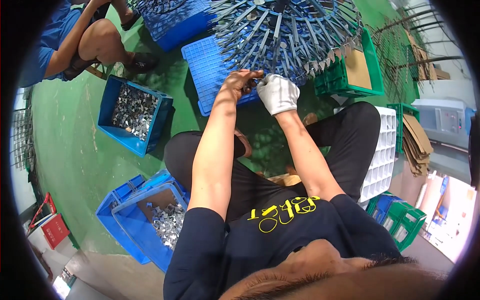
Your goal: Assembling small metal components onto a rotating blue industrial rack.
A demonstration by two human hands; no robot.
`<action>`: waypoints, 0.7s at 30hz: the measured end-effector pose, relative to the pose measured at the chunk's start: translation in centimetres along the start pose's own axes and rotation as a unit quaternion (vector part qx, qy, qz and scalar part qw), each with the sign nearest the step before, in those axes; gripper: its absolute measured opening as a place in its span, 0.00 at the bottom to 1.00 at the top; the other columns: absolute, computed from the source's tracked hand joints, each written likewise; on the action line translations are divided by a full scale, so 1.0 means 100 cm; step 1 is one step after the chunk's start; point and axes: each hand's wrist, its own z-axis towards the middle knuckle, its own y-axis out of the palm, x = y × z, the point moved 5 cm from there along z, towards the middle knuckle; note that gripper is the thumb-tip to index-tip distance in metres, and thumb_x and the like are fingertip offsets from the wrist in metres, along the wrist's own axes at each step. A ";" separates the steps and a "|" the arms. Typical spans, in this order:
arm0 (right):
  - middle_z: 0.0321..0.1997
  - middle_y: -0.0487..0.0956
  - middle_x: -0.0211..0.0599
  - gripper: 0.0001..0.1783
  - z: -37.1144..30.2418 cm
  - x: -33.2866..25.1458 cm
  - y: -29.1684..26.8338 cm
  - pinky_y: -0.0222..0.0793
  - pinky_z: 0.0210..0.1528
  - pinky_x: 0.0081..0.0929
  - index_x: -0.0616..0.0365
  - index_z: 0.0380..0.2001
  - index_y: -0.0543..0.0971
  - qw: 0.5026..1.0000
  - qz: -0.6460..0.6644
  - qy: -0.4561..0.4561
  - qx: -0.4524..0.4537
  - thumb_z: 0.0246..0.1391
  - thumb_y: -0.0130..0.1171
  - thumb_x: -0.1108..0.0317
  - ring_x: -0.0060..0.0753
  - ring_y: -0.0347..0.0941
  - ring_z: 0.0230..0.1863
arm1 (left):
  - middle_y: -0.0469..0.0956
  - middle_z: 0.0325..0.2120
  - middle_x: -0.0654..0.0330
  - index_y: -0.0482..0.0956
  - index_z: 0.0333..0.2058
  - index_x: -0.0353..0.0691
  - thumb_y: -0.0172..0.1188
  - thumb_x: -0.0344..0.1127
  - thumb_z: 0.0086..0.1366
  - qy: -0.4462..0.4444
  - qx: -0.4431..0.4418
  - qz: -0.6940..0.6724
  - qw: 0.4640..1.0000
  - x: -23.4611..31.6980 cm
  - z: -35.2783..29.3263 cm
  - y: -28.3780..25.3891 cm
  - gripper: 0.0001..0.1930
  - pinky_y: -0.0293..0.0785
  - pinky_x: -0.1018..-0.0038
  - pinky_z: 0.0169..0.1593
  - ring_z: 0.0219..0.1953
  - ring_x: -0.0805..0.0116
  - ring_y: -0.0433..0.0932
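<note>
In front of me stands a round rack (280,37) with several tiers of thin metal arms radiating outward. My bare left hand (241,82), its fingers dark with grime, is pinched closed at the rack's near edge. Close beside it, almost touching, my right hand (279,94) wears a white glove and has its fingers curled closed. Whatever small thing sits between the fingertips is too small and too hidden to name. Along the rack's right edge hang several small shiny metal pieces (324,64).
A blue grid-patterned crate (200,65) lies under the rack. Blue bins (122,140) (122,222) of small metal pieces stand at my left. Right are a green crate (345,90) with cardboard and a white gridded crate (382,160). A co-worker (100,42) sits far left.
</note>
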 end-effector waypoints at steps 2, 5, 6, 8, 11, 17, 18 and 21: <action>0.21 0.80 0.39 0.12 0.000 -0.001 0.001 0.69 0.24 0.38 0.52 0.16 0.80 1.000 -0.001 0.004 -0.023 0.41 0.54 0.58 0.48 0.75 0.21 | 0.76 0.21 0.64 0.76 0.29 0.39 0.72 0.37 0.49 0.006 0.011 0.002 1.000 -0.003 0.002 -0.003 0.14 0.58 0.87 0.15 0.18 0.78 0.69; 0.21 0.80 0.39 0.12 0.000 -0.002 0.002 0.70 0.25 0.38 0.52 0.17 0.80 0.999 0.000 0.008 -0.047 0.42 0.54 0.58 0.48 0.75 0.22 | 0.77 0.22 0.63 0.78 0.30 0.38 0.71 0.39 0.49 0.013 0.024 0.004 1.000 -0.005 0.002 -0.006 0.14 0.58 0.87 0.14 0.18 0.78 0.69; 0.21 0.80 0.39 0.12 0.001 -0.001 0.000 0.70 0.25 0.38 0.52 0.17 0.80 0.999 0.004 0.010 -0.046 0.42 0.54 0.58 0.48 0.75 0.22 | 0.78 0.23 0.62 0.78 0.31 0.38 0.71 0.41 0.50 0.015 0.028 0.021 0.999 -0.005 0.000 -0.007 0.16 0.57 0.87 0.14 0.17 0.78 0.69; 0.22 0.80 0.39 0.12 0.001 -0.001 -0.003 0.70 0.26 0.38 0.52 0.18 0.80 0.999 0.013 0.014 -0.045 0.42 0.53 0.58 0.48 0.76 0.23 | 0.79 0.25 0.60 0.78 0.33 0.36 0.70 0.45 0.51 0.019 0.039 0.056 0.997 -0.003 -0.005 -0.009 0.19 0.57 0.87 0.14 0.17 0.78 0.69; 0.22 0.80 0.39 0.13 -0.002 0.000 -0.005 0.70 0.27 0.38 0.53 0.18 0.80 0.999 0.031 0.007 -0.043 0.43 0.53 0.57 0.48 0.76 0.23 | 0.79 0.26 0.58 0.79 0.35 0.35 0.67 0.49 0.53 0.009 0.061 0.067 0.996 -0.002 -0.017 -0.017 0.21 0.57 0.86 0.13 0.17 0.77 0.70; 0.23 0.80 0.38 0.13 -0.020 0.013 -0.017 0.70 0.28 0.36 0.53 0.21 0.81 0.989 0.134 -0.035 -0.052 0.43 0.55 0.57 0.48 0.75 0.23 | 0.80 0.27 0.55 0.79 0.36 0.32 0.55 0.58 0.59 -0.001 0.058 -0.055 0.997 -0.022 -0.055 -0.023 0.28 0.58 0.84 0.13 0.17 0.75 0.72; 0.23 0.80 0.38 0.12 -0.025 0.016 -0.021 0.70 0.28 0.36 0.53 0.21 0.81 0.983 0.171 -0.042 -0.058 0.43 0.55 0.57 0.47 0.75 0.23 | 0.80 0.26 0.54 0.79 0.35 0.32 0.51 0.60 0.61 0.015 0.032 -0.099 0.994 -0.026 -0.060 -0.018 0.30 0.58 0.84 0.13 0.16 0.74 0.72; 0.23 0.80 0.37 0.11 -0.037 0.022 -0.035 0.69 0.28 0.34 0.53 0.23 0.81 0.968 0.233 -0.061 -0.075 0.43 0.57 0.58 0.45 0.75 0.23 | 0.79 0.26 0.54 0.79 0.36 0.31 0.45 0.63 0.63 0.041 -0.003 -0.139 0.989 -0.032 -0.077 -0.003 0.33 0.58 0.83 0.13 0.16 0.74 0.72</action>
